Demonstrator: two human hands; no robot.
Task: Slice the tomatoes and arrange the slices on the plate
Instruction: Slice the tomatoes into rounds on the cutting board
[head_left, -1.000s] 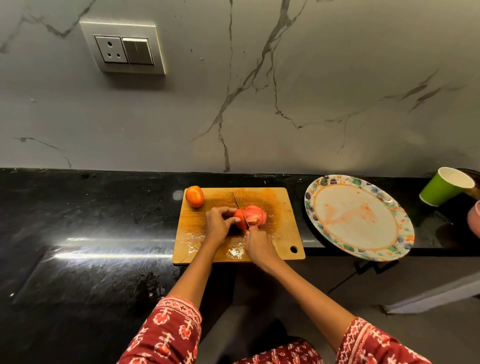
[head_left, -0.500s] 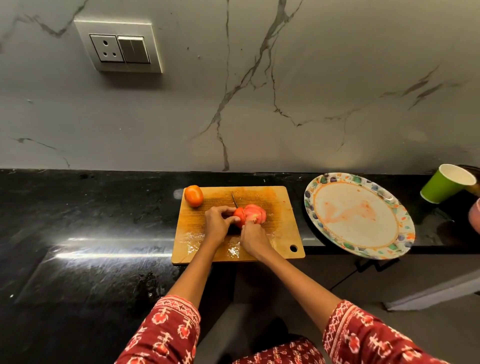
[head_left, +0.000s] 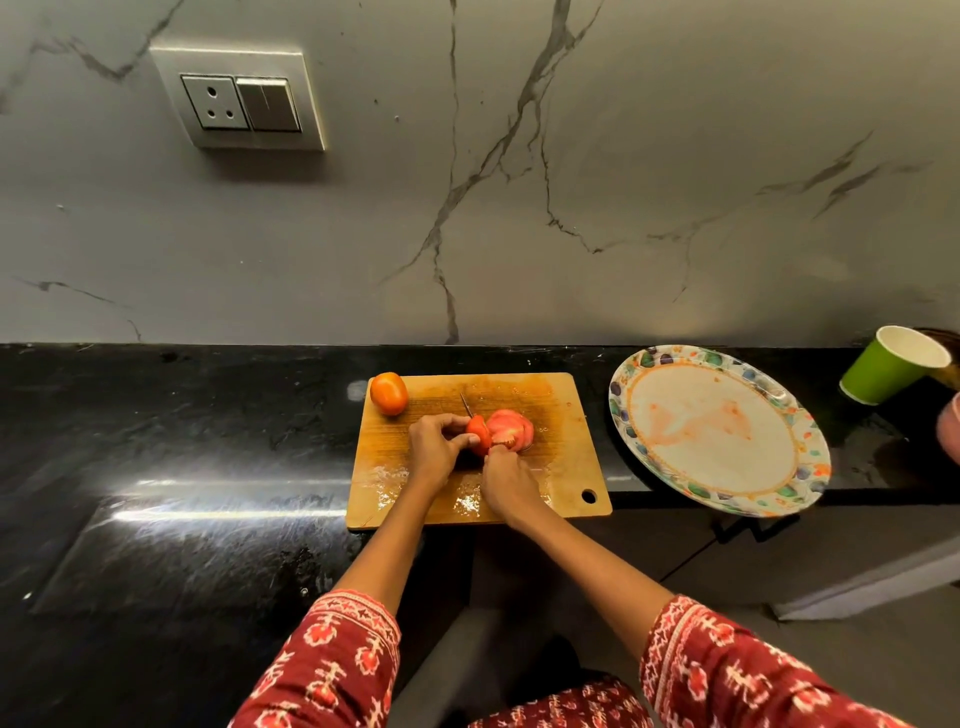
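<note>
Left hand (head_left: 434, 446) steadying tomato (head_left: 478, 435), right hand (head_left: 506, 480) gripping knife (head_left: 466, 404) — mid-cut

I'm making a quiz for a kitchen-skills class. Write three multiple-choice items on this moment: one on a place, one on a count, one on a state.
1. Where does the whole tomato lie?
A. on the cutting board's far left corner
B. on the plate
C. inside the green cup

2. How many tomato slices lie on the plate?
A. none
B. three
C. six

3. What state is the tomato under the knife in?
A. whole
B. partly sliced, cut faces showing
C. diced small

Key: 1 A, it sits at the far left corner of the cutting board. 2 A, the plate bears only reddish smears. 3 B, the left hand steadies the partly sliced tomato, slices lean to its right, and the right hand holds the knife.
</note>
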